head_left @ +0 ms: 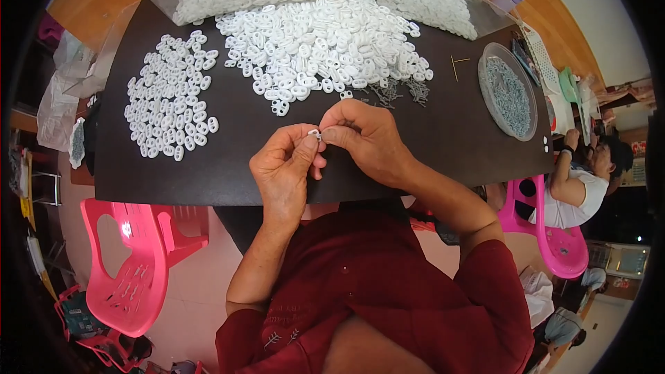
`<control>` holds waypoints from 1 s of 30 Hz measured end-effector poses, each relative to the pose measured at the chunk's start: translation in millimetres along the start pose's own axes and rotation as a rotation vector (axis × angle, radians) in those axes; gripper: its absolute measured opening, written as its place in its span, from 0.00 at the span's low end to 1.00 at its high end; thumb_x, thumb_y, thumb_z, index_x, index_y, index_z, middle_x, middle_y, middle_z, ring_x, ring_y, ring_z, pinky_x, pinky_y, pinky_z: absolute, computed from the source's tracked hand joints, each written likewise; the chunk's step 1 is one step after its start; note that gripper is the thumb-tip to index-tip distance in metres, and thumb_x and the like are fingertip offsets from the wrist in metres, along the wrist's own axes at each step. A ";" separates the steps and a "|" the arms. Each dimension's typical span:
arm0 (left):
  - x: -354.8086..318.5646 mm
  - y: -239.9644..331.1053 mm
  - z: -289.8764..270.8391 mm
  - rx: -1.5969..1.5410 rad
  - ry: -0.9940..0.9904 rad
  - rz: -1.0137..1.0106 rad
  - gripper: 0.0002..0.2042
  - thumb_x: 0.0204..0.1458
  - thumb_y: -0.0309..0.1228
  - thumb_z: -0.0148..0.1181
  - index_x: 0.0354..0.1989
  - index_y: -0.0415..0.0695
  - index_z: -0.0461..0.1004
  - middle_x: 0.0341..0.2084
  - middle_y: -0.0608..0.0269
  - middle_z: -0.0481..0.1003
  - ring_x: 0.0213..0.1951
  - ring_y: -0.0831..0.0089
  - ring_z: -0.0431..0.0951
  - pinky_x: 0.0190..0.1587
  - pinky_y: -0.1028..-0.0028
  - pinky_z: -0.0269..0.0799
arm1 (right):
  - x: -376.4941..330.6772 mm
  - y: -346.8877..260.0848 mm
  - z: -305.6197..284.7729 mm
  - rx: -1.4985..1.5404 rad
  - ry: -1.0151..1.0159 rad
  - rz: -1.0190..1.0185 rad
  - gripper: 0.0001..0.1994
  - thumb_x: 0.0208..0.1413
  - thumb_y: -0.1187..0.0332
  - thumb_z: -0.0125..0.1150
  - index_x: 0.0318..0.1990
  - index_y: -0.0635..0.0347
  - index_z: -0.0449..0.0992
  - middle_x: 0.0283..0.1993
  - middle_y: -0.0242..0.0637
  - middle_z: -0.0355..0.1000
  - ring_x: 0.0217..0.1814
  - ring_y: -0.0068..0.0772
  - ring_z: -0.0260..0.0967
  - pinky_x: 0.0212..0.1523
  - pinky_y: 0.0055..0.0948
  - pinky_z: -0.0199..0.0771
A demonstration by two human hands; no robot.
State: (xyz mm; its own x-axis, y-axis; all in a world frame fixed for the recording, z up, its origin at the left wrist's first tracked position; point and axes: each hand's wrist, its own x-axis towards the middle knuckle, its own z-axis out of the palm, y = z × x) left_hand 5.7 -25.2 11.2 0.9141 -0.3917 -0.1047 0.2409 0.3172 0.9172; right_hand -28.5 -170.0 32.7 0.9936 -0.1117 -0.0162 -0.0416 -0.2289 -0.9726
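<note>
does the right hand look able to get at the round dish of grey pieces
Probably yes: only dark tabletop shows between the right hand and the round dish, though the hand's fingers are busy at a small white piece.

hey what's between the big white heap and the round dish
In the head view, small grey pin-like pieces and two thin gold-coloured sticks lie there.

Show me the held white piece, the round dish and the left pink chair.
Held white piece (pixel 315 134), head view: exposed surface.
Round dish (pixel 494 50), head view: far wall.
Left pink chair (pixel 147 248), head view: slotted panel.
</note>
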 end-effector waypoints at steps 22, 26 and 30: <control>-1.9 -7.6 -7.2 -0.068 0.031 0.040 0.06 0.53 0.24 0.56 0.36 0.34 0.73 0.24 0.59 0.74 0.20 0.79 0.71 0.21 0.82 0.67 | 59.0 11.9 -13.3 -0.947 0.193 -0.568 0.08 0.42 0.75 0.62 0.33 0.57 0.76 0.28 0.37 0.66 0.33 0.41 0.63 0.34 0.35 0.63; -1.9 -7.7 -8.3 -0.072 0.023 0.043 0.06 0.53 0.25 0.56 0.36 0.34 0.73 0.24 0.59 0.74 0.20 0.79 0.71 0.21 0.82 0.67 | 67.2 26.8 -9.0 -1.042 0.172 -0.625 0.09 0.39 0.74 0.63 0.32 0.56 0.75 0.27 0.36 0.63 0.33 0.41 0.61 0.33 0.36 0.61; -2.0 -7.7 -9.0 -0.072 0.020 0.050 0.06 0.53 0.25 0.56 0.35 0.34 0.73 0.24 0.59 0.74 0.21 0.79 0.71 0.21 0.82 0.67 | 65.6 21.7 -6.8 -0.984 0.167 -0.622 0.10 0.37 0.76 0.64 0.30 0.58 0.71 0.27 0.37 0.64 0.33 0.42 0.61 0.34 0.36 0.62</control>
State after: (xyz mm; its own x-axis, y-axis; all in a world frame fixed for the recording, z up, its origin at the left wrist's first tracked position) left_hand 4.9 -19.1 0.9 0.9316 -0.3571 -0.0677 0.2171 0.3975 0.8916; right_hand 35.0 -188.9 12.0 0.8485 0.1741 0.4998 0.3103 -0.9287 -0.2032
